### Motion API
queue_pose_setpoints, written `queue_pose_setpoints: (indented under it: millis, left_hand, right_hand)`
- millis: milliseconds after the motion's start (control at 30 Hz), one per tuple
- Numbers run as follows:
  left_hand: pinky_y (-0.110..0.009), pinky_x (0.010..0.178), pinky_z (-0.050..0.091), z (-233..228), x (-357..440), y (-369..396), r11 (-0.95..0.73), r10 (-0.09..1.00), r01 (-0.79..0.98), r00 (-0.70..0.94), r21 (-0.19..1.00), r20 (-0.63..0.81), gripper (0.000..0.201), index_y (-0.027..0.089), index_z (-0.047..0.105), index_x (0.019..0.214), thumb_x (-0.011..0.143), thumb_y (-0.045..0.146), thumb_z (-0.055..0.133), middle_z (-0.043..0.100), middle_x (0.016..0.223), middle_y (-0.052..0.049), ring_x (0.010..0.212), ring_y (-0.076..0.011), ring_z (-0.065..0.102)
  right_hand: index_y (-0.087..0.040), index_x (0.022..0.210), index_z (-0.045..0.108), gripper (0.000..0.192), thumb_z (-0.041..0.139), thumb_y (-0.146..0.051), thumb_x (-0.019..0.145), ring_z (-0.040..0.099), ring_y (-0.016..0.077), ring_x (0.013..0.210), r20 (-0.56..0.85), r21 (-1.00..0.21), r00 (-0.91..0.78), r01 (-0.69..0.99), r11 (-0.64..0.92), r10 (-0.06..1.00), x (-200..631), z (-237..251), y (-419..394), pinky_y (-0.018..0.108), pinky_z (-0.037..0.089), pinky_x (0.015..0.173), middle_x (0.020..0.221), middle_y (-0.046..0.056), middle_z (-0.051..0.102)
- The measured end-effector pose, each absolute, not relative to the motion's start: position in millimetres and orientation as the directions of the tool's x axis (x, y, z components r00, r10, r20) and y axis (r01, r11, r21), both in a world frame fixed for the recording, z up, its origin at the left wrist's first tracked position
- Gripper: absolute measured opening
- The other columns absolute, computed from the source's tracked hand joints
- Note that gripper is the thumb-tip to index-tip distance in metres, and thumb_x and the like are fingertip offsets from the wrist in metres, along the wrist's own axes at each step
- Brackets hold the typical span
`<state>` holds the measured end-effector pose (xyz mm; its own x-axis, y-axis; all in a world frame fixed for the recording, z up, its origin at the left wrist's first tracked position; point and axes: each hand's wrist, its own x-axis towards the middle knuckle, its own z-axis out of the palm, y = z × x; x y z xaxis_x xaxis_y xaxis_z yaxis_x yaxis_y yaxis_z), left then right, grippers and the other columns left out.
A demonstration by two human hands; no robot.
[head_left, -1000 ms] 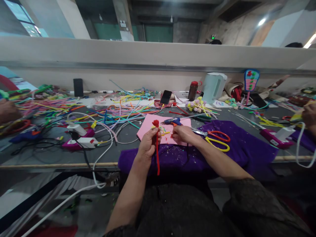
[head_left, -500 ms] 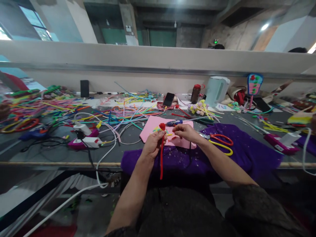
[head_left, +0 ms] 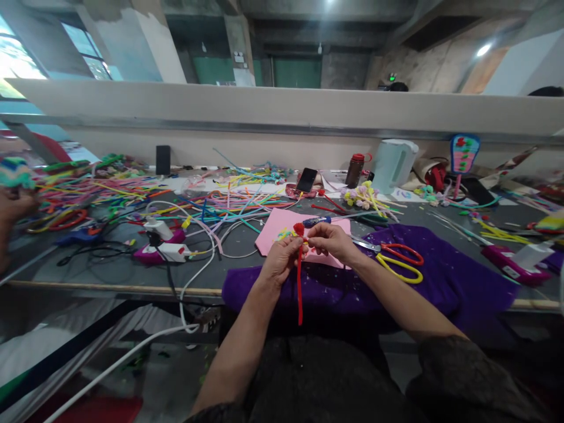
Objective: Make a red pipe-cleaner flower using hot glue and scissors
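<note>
My left hand (head_left: 284,258) pinches a red pipe cleaner (head_left: 300,294) just below its bunched red head (head_left: 299,228); the straight stem hangs down past the fingers. Close beside it, my right hand (head_left: 329,239) is closed at the fingertips on a small red piece (head_left: 305,239), which touches or nearly touches the stem. Under both hands lies a pink sheet (head_left: 268,229) with yellow, blue and red bits on it. Scissors with one red and one yellow handle (head_left: 400,275) rest to the right on purple cloth (head_left: 445,264). A blue-handled tool (head_left: 318,221) lies behind my fingers.
Loose pipe cleaners (head_left: 238,202) spread over the table at left and back. Power strips (head_left: 161,251) with cables stand left, another strip (head_left: 511,264) right. A phone (head_left: 306,180), brown bottle (head_left: 355,170) and pale jug (head_left: 392,165) are behind. Another person's hand (head_left: 13,208) shows far left.
My right hand has come in to the left, its fingertips now at the red pipe cleaner. The view has shifted slightly left. Another person's hand with a colourful fuzzy item has entered at far left.
</note>
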<state>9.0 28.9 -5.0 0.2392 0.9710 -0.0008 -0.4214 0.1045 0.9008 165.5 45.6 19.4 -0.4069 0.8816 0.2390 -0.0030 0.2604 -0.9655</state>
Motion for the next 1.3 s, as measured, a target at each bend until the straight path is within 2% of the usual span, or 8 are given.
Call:
queue_pose_setpoints:
  millis: [267,400,533,700,900,1167,1300]
  left_hand:
    - [-0.016,0.035,0.031,-7.9,11.1,28.9,0.059,0.975,-0.291,0.223,0.955,0.008,0.030,0.012,0.056,0.072,0.062,0.038,0.066,0.061,0.060,-0.002,0.041,-0.0059,0.048]
    - [-0.016,0.035,0.031,-8.3,11.8,29.6,0.046,0.971,-0.277,0.239,0.960,0.023,0.030,0.012,0.056,0.073,0.064,0.040,0.064,0.059,0.057,0.000,0.040,-0.0053,0.048]
    - [-0.016,0.035,0.031,-7.0,11.7,28.9,0.040,0.969,-0.286,0.243,0.957,0.033,0.030,0.012,0.055,0.073,0.065,0.040,0.064,0.058,0.056,0.001,0.039,-0.0044,0.046]
    - [-0.014,0.034,0.031,-4.7,12.3,25.5,0.072,0.941,-0.316,0.336,0.946,0.041,0.027,0.013,0.055,0.077,0.068,0.037,0.062,0.056,0.055,0.001,0.040,-0.0048,0.047]
    - [-0.014,0.033,0.029,-2.7,13.5,21.3,0.079,0.930,-0.336,0.365,0.939,0.052,0.030,0.012,0.057,0.082,0.068,0.038,0.062,0.057,0.055,0.000,0.039,-0.0052,0.048]
    - [-0.014,0.033,0.029,-2.7,12.6,25.1,0.105,0.967,-0.418,0.255,0.902,0.005,0.031,0.013,0.054,0.076,0.061,0.038,0.067,0.056,0.055,0.002,0.040,-0.0046,0.047]
    - [-0.014,0.033,0.029,-4.6,12.8,26.4,0.075,0.973,-0.390,0.229,0.918,0.018,0.030,0.014,0.053,0.075,0.063,0.038,0.066,0.056,0.055,0.003,0.039,-0.0043,0.046]
  right_hand:
    - [-0.015,0.077,0.055,0.020,0.062,-0.032,0.068,0.047,0.0058,0.041,0.262,-0.953,-0.422,0.028,0.301,0.868,163.1,24.2,39.2,0.016,0.033,0.036,0.054,-0.003,0.055]
    - [-0.015,0.078,0.055,0.020,0.060,-0.032,0.070,0.049,0.0069,0.042,0.255,-0.955,-0.412,0.034,0.295,0.875,164.4,20.6,42.8,0.016,0.032,0.036,0.054,-0.003,0.055]
    - [-0.014,0.071,0.055,0.022,0.056,-0.036,0.073,0.047,0.0057,0.040,0.233,-0.957,-0.430,0.060,0.285,0.872,166.4,16.2,46.5,0.016,0.032,0.036,0.053,-0.002,0.054]
    - [-0.014,0.067,0.051,0.027,0.057,-0.040,0.072,0.039,0.0036,0.035,0.154,-0.988,-0.504,-0.070,0.137,0.850,167.5,16.4,46.1,0.015,0.026,0.032,0.048,-0.005,0.048]
    - [-0.013,0.064,0.052,0.029,0.062,-0.040,0.067,0.039,0.0025,0.033,0.055,-0.979,-0.578,-0.194,-0.071,0.814,165.6,17.6,46.4,0.014,0.022,0.030,0.051,-0.004,0.051]
    - [-0.013,0.082,0.057,0.038,0.050,-0.049,0.075,0.048,0.0055,0.037,0.070,-0.981,-0.454,-0.192,-0.021,0.888,170.8,24.4,45.8,0.015,0.023,0.029,0.063,0.002,0.060]
    - [-0.014,0.079,0.056,0.029,0.058,-0.041,0.071,0.049,0.0051,0.039,0.119,-0.989,-0.463,-0.138,0.060,0.878,167.8,25.3,41.5,0.014,0.026,0.031,0.063,0.000,0.060]
